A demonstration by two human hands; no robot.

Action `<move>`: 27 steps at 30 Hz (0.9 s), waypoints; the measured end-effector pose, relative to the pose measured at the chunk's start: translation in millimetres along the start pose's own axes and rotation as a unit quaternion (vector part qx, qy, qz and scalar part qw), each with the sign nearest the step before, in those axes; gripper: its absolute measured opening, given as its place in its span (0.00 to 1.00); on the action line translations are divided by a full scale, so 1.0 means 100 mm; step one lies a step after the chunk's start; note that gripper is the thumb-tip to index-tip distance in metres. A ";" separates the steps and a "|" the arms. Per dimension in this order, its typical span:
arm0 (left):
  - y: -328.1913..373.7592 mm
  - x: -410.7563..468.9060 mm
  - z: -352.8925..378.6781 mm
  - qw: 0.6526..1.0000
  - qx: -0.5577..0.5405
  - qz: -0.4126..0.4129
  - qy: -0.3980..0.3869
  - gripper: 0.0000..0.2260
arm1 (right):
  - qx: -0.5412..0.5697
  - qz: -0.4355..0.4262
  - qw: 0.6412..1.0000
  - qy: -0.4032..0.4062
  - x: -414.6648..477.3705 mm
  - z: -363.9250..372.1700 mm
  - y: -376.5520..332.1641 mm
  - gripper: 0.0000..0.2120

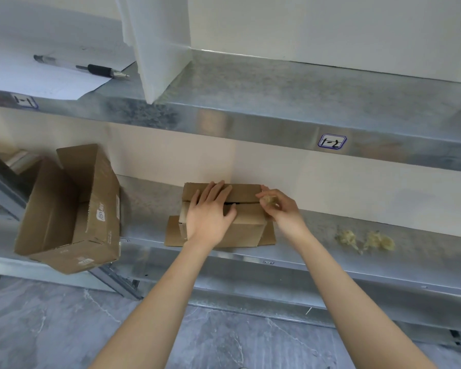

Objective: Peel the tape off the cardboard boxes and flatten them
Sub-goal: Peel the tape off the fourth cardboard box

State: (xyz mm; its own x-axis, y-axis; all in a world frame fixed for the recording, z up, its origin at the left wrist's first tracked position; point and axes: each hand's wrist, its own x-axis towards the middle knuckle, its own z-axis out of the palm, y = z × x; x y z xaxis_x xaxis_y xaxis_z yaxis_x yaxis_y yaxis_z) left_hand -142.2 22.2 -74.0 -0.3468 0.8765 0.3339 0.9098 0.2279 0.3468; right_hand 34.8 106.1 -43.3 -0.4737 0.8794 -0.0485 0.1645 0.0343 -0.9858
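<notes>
Galvanised metal shelving fills the view, and on the lower shelf (317, 230) a small cardboard box (246, 194) sits directly under both hands. The left hand (210, 211) lies open and flat across the box's top flaps, fingers spread, pinning it down. The right hand (277, 206), just beside it at the box's right end, is pinched closed around a crumpled wad of peeled tape (268, 201). A dark gap shows along the top seam between the hands. Further right of the right hand lie two earlier tape wads (365, 241); well to the left of the left hand a larger opened box (72, 209) leans off the shelf edge.

If a strip is still stuck at the seam, pulling could tear the cardboard skin or drag the light box forward off the shelf, should the left hand's pressure ease. The sticky wad may also cling to the fingers.
</notes>
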 end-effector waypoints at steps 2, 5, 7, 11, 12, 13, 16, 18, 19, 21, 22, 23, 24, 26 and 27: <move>-0.01 -0.01 0.01 1.000 0.002 -0.001 0.000 0.27 | 0.008 0.019 1.000 0.014 -0.04 -0.05 0.02 0.07; -0.01 -0.01 0.00 1.000 0.004 0.000 0.001 0.26 | -0.012 0.023 0.999 0.024 -0.08 -0.09 0.07 0.12; -0.01 -0.01 0.00 1.000 0.012 0.001 -0.001 0.26 | -0.021 0.024 0.999 0.022 -0.06 -0.11 0.09 0.19; 0.00 -0.04 -0.01 1.000 0.020 0.002 -0.001 0.25 | -0.098 0.040 0.994 0.024 -0.03 -0.09 0.13 0.28; 0.00 -0.04 -0.01 1.000 0.021 0.003 0.000 0.25 | -0.116 0.049 0.992 0.021 -0.04 -0.07 0.14 0.28; 0.01 -0.05 -0.02 1.000 0.021 0.003 0.001 0.25 | -0.118 0.059 0.991 0.019 -0.04 -0.04 0.15 0.28; 0.01 -0.06 -0.03 1.000 0.023 0.003 0.000 0.25 | -0.076 0.082 0.994 0.021 -0.05 0.02 0.16 0.26; 0.01 -0.06 -0.02 1.000 0.024 0.002 -0.003 0.26 | -0.038 0.119 0.992 0.019 -0.04 0.03 0.16 0.26; 0.01 -0.06 -0.02 1.000 0.024 0.002 -0.004 0.26 | -0.030 0.140 0.990 0.013 -0.01 0.02 0.16 0.24; 0.00 -0.05 -0.02 1.000 0.024 0.000 -0.003 0.26 | -0.042 0.163 0.986 -0.003 0.03 -0.01 0.18 0.22; 0.00 -0.05 -0.01 1.000 0.024 0.000 -0.003 0.26 | -0.058 0.168 0.984 -0.006 0.03 -0.04 0.18 0.22; 0.00 -0.04 -0.01 1.000 0.023 -0.001 -0.003 0.26 | -0.061 0.167 0.984 -0.001 0.01 -0.07 0.20 0.23; 0.00 -0.04 -0.01 1.000 0.023 -0.001 -0.003 0.26 | -0.049 0.156 0.987 0.006 -0.04 -0.11 0.22 0.24; 0.01 -0.04 -0.01 1.000 0.022 -0.001 -0.001 0.26 | -0.037 0.121 0.992 0.029 -0.16 -0.17 0.30 0.24; 0.01 -0.04 -0.01 1.000 0.021 -0.001 0.000 0.26 | -0.043 0.104 0.992 0.048 -0.21 -0.20 0.34 0.24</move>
State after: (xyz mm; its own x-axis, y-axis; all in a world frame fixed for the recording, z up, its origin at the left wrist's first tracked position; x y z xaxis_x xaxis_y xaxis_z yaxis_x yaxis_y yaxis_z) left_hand -140.1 18.3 -74.3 -0.3479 0.8762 0.3334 0.9183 0.2469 0.3093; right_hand 68.0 97.9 -72.7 -0.3370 0.9130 -0.2299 0.3248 -0.1164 -0.9386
